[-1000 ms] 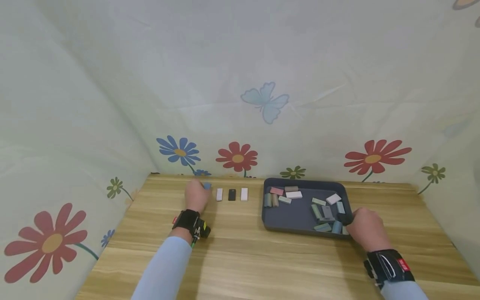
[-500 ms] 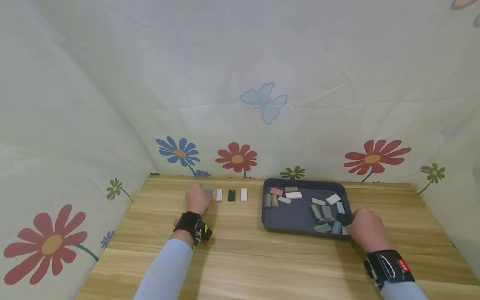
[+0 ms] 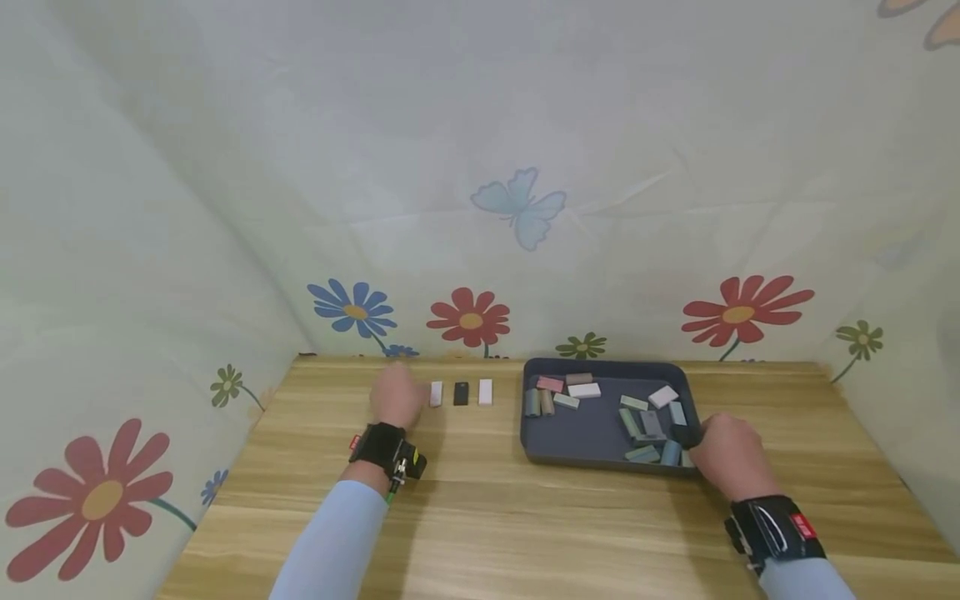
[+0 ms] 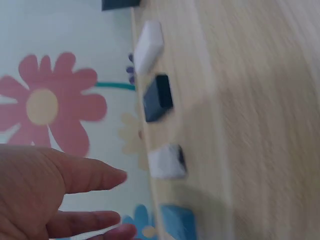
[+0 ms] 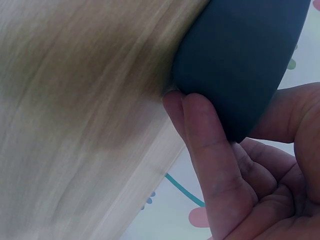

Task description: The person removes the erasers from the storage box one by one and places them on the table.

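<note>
My left hand [image 3: 396, 396] is over the far left of the table, its thumb and fingers extended and apart in the left wrist view. A blue block [image 4: 179, 222] stands just beyond those fingertips, with nothing in the hand; the hand hides it in the head view. To its right, in a row, come a white block [image 3: 437, 394], a black block [image 3: 461, 393] and another white block [image 3: 486, 392]. My right hand [image 3: 733, 454] grips the near right corner of a dark grey tray [image 5: 235, 55], thumb inside and fingers outside its wall.
Inside the tray lie several small blocks, among them a red block [image 3: 551, 384], a white block [image 3: 583, 390] and a blue half-round block [image 3: 671, 452]. The wooden table [image 3: 480, 533] backs onto a flower-printed cloth [image 3: 420, 208].
My left hand has shifted slightly right and nearer, so the blue block, seen beside it earlier, is now covered in the head view. The right hand keeps its hold on the tray.
</note>
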Motion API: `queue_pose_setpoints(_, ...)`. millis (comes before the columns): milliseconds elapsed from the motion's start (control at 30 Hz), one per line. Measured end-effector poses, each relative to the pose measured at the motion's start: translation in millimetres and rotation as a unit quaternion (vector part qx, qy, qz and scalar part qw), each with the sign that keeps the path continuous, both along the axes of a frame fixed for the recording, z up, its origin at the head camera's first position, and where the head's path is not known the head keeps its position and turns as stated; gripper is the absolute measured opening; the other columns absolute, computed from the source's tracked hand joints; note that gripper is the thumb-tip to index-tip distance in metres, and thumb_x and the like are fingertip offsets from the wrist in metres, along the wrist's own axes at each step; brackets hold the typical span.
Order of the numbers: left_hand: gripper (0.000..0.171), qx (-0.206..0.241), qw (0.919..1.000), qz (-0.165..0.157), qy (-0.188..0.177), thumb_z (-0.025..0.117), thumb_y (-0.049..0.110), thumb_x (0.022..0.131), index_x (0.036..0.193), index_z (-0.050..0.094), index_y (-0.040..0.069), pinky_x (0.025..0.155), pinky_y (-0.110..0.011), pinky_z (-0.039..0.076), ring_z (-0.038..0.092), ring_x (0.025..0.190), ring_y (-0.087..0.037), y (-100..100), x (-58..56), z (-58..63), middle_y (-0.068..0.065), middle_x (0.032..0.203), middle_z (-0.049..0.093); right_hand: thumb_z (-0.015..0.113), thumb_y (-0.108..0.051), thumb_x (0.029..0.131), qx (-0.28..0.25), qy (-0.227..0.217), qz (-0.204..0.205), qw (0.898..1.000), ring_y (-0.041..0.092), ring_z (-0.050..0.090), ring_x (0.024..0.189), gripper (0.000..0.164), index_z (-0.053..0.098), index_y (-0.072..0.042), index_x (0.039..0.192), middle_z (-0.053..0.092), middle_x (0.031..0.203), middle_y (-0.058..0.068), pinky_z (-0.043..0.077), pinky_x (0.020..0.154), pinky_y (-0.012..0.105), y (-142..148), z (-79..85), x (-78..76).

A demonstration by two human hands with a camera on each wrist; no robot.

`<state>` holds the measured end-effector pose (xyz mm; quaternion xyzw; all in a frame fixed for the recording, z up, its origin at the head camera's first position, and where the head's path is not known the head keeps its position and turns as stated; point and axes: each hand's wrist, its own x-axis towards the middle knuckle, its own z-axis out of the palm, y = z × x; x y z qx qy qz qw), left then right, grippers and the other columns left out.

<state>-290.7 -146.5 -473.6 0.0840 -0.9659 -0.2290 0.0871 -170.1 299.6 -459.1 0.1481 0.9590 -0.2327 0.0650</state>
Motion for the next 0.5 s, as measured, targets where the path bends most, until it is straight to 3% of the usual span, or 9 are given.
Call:
queue_pose_setpoints(100,0.016,0.001,0.9985,-0.038,0.04,0.063,0.022,0.074,0.075,0.065,0.006,0.047,-0.034,0.042,0.056,0.06,-0.022,18.3,-2.4,8.1,-0.008,0.072,0.065,0.069,-0.003,0.073,-0.002,0.0,0.001,1.0,0.025,0.051,0.063,0.024,0.066,0.011,0.092,0.058,0.071,0.015,0.04,0.053,0.031,0.6,1.3,0.0)
queue_pose_setpoints(167,0.027,0.015,0.9961,-0.067,0.054,0.062,0.022,0.078,0.096,0.068,0.003,0.052,-0.037,0.047,0.059,0.064,-0.024,36.3,0.8,20.2,-0.012,0.092,0.069,0.069,-0.003,0.074,-0.007,0.0,0.001,1.0,0.025,0.051,0.062,0.023,0.066,0.011,0.092,0.058,0.071,0.014,0.04,0.053,0.031,0.7,2.2,0.3)
queue_pose_setpoints(233,0.038,0.02,0.9925,-0.103,0.064,0.063,0.023,0.08,0.113,0.064,0.003,0.066,-0.038,0.051,0.062,0.078,-0.023,53.5,3.3,30.1,-0.012,0.111,0.066,0.068,-0.003,0.074,-0.01,0.0,-0.001,1.0,0.024,0.051,0.062,0.022,0.066,0.01,0.091,0.058,0.07,0.014,0.04,0.053,0.031,0.6,2.6,0.9)
queue_pose_setpoints(300,0.036,0.015,0.9885,-0.134,0.069,0.064,0.023,0.081,0.112,0.064,0.004,0.068,-0.037,0.052,0.062,0.08,-0.022,71.0,6.3,38.1,-0.01,0.109,0.065,0.068,-0.002,0.074,-0.012,0.0,-0.002,1.0,0.024,0.051,0.062,0.02,0.067,0.009,0.09,0.058,0.069,0.013,0.04,0.053,0.031,0.1,3.1,1.7)
queue_pose_setpoints(367,0.034,-0.002,0.9826,-0.164,0.086,0.065,0.023,0.082,0.111,0.064,0.005,0.079,-0.037,0.051,0.061,0.092,-0.023,88.0,9.2,43.9,-0.009,0.108,0.065,0.068,-0.002,0.074,-0.011,-0.001,-0.003,1.0,0.024,0.051,0.062,0.02,0.067,0.009,0.09,0.058,0.069,0.013,0.039,0.053,0.031,-0.5,3.4,2.3)
queue_pose_setpoints(500,0.034,-0.033,0.9717,-0.215,0.092,0.066,0.025,0.084,0.114,0.063,0.008,0.088,-0.036,0.049,0.059,0.107,-0.023,120.5,13.6,47.1,-0.007,0.111,0.065,0.068,-0.002,0.073,-0.01,-0.002,-0.004,1.0,0.025,0.051,0.063,0.021,0.066,0.01,0.091,0.059,0.071,0.014,0.039,0.052,0.03,-1.1,3.8,2.6)
